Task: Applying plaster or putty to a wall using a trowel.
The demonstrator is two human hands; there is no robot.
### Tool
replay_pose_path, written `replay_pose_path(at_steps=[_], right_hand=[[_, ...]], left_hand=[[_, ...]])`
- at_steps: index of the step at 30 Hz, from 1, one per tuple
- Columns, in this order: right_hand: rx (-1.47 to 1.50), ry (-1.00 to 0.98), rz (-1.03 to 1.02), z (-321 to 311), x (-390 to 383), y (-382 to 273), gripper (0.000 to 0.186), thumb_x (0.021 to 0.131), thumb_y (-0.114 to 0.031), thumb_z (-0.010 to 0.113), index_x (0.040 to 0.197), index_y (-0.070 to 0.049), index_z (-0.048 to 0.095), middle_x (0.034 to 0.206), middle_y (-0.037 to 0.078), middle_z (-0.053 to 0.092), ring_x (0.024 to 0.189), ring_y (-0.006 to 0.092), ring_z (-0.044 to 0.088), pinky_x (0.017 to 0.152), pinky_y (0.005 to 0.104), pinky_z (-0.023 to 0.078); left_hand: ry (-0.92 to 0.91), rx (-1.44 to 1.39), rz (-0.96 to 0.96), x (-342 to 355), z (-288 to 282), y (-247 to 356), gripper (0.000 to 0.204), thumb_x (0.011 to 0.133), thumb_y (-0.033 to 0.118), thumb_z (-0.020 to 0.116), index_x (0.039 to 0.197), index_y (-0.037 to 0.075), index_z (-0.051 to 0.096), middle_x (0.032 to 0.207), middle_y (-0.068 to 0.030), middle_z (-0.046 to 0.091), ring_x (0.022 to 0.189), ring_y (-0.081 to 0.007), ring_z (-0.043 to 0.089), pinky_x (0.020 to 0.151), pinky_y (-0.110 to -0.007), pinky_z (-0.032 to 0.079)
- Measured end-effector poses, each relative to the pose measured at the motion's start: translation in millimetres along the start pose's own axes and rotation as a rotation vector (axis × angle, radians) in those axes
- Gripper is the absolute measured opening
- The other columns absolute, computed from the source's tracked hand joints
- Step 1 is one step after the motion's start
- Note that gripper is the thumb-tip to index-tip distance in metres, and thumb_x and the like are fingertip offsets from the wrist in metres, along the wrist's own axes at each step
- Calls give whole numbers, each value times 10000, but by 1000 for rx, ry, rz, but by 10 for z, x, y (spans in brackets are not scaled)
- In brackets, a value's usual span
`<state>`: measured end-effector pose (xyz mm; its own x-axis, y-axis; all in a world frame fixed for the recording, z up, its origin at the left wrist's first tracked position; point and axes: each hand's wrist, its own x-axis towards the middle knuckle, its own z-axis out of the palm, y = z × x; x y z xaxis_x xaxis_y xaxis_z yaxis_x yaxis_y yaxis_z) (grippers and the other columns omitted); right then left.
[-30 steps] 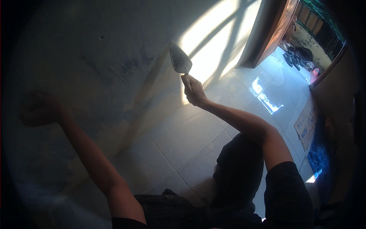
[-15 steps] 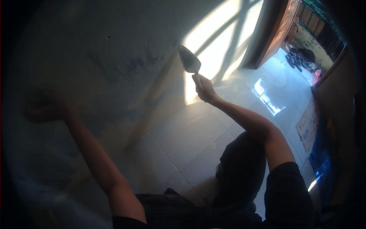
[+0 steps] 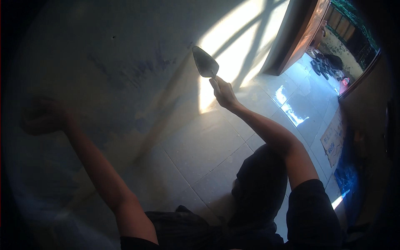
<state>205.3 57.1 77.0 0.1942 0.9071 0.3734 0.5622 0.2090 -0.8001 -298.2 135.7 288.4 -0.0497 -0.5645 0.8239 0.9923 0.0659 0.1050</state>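
My right hand [image 3: 224,92] is closed around the handle of a small pointed trowel [image 3: 206,62]. The trowel's dark grey, leaf-shaped blade points up and a little left, in front of the wall where a sunlit patch begins. I cannot tell whether the blade touches the wall. Over at the far left, my left hand [image 3: 45,116] is raised near the shaded wall [image 3: 137,37]. It is dark and blurred there; its fingers look bent, but their hold and anything in them cannot be made out.
Dark smudges [image 3: 154,60] and a small hole [image 3: 113,37] mark the wall. Grey floor tiles [image 3: 200,137] run toward a doorway with a wooden frame [image 3: 298,37]. Several shoes [image 3: 320,66] lie by it. Cardboard [image 3: 332,139] and a blue sheet [image 3: 348,179] lie at right.
The view has shifted slightly, so my arms and the floor sit a little further left. The trowel stays in my right hand at nearly the same spot. My left hand remains by the wall.
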Motion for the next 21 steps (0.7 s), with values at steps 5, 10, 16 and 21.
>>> replay_pose_path(at_steps=[5,10,16,21], right_hand=[[-41,-11,-27,-76,68,-14,444,1005,-395,441,781,-12,468,508,99,367,489,143,340,477,373,318],[-81,-14,-42,-189,232,-319,451,1001,-394,460,772,-5,471,504,101,367,489,145,335,479,374,333],[-38,-78,-12,-108,42,-58,464,994,-422,459,792,-6,504,549,110,444,535,148,384,509,387,351],[-20,-43,-8,-153,124,-411,474,992,-424,460,785,-3,517,528,120,437,510,157,401,511,403,356]], left_hand=[[-3,-7,-24,-77,71,-134,469,842,447,638,1060,42,545,1025,-171,531,953,-384,532,828,-504,422],[12,69,17,-49,81,-171,468,845,455,635,1041,42,536,998,-165,531,918,-377,533,798,-494,421],[18,26,14,-60,3,-63,459,845,453,643,1032,49,534,992,-153,532,900,-373,539,790,-497,422],[25,70,35,-39,63,-247,462,847,453,644,1036,46,533,994,-147,532,895,-369,540,779,-489,427]])
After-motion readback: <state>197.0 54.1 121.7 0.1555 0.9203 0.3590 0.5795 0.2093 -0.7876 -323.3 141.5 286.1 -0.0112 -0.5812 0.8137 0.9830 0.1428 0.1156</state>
